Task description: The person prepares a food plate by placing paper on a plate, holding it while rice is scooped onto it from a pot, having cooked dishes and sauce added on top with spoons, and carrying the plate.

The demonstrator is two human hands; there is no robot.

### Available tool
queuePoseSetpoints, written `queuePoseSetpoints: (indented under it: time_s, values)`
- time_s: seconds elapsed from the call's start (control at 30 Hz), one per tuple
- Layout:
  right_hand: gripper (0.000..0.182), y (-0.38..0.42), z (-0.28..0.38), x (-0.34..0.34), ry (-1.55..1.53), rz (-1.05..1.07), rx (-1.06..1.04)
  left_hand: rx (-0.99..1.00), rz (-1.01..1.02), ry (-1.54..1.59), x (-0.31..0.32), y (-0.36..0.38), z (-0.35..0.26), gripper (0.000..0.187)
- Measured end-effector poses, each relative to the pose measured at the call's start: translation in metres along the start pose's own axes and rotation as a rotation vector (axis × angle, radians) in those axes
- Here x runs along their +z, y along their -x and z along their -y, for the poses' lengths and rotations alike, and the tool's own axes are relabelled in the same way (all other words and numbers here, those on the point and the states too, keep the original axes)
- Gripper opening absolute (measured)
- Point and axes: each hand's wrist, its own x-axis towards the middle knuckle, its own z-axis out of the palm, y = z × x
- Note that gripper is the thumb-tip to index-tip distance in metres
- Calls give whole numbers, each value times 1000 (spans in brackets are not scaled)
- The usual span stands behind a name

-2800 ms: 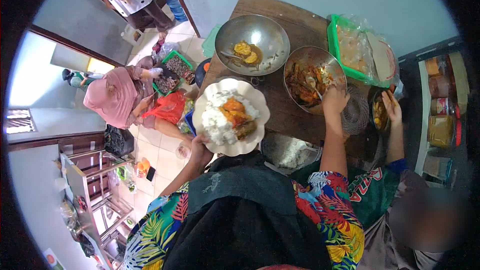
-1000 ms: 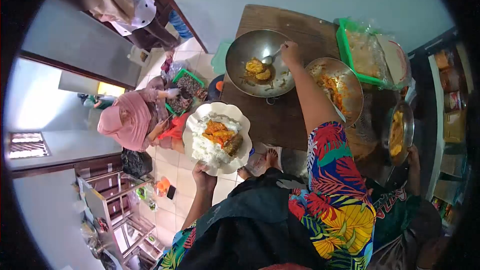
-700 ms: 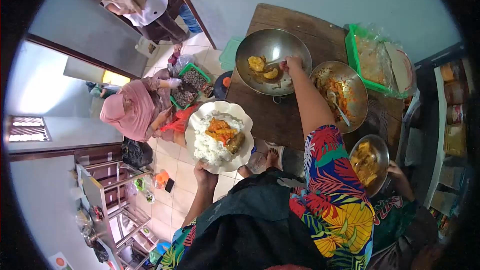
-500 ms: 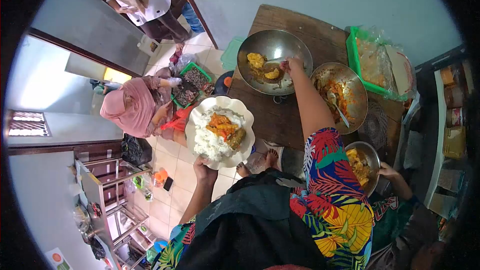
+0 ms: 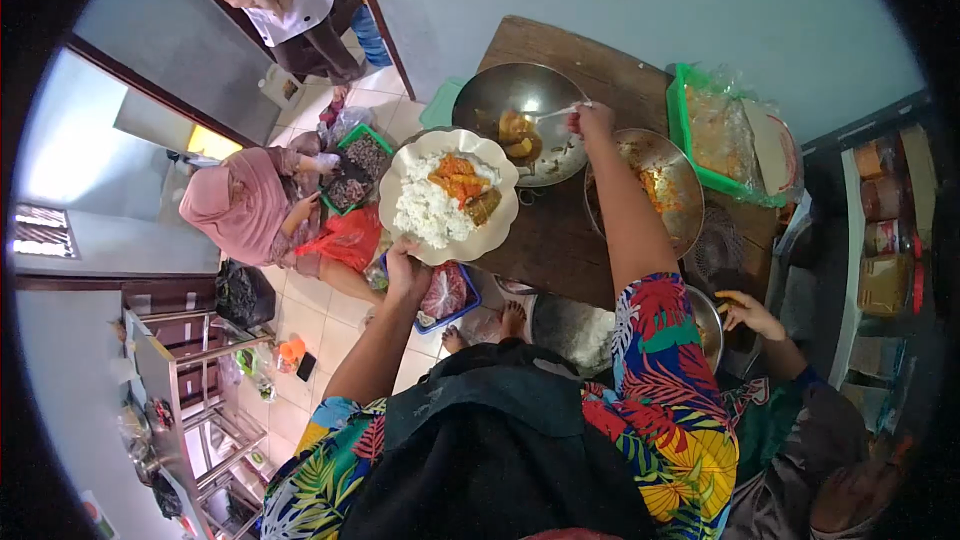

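Note:
My left hand [image 5: 405, 268] grips the near edge of a cream plate [image 5: 500, 232] with a scalloped rim, held level in the air beside the table. White rice [image 5: 425, 220] covers much of it, topped with an orange-red dish [image 5: 460, 180] and a brownish piece [image 5: 483, 206]. My right hand [image 5: 592, 120] is closed around the handle of a metal spoon [image 5: 560, 112] over a large wok [image 5: 480, 100]. The spoon's bowl end is at yellow-brown food pieces [image 5: 520, 135] in sauce. Under my right forearm sits a second wok [image 5: 690, 185] with red-orange remains.
A wooden table [image 5: 555, 240] carries both woks and a green tray [image 5: 682, 120] of wrapped food. At right, a co-worker's hand [image 5: 750, 315] is near a metal bowl [image 5: 708, 330]. Another person [image 5: 250, 205] sits by a green basket [image 5: 370, 155]. A blue crate [image 5: 465, 295] stands on the floor.
The plate has shifted closer to the first wok. My right hand has moved up toward that wok's far right rim, and the spoon now shows. The co-worker's hand has come off the bowl's rim.

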Motion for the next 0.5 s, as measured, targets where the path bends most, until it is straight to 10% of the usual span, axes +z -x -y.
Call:
queuePoseSetpoints:
  time_s: [0.13,0.2,0.5]
  values:
    - [15,-17,-23,14,225,-117,-27,-6,-37,-49,6,6,5,53]
    - [18,-28,-40,16,670,-365,-625,-30,-46,-55,-3,10,7,58]
    - [22,-26,-19,9,724,-197,-451,-24,-141,-121,-48,36,9,61]
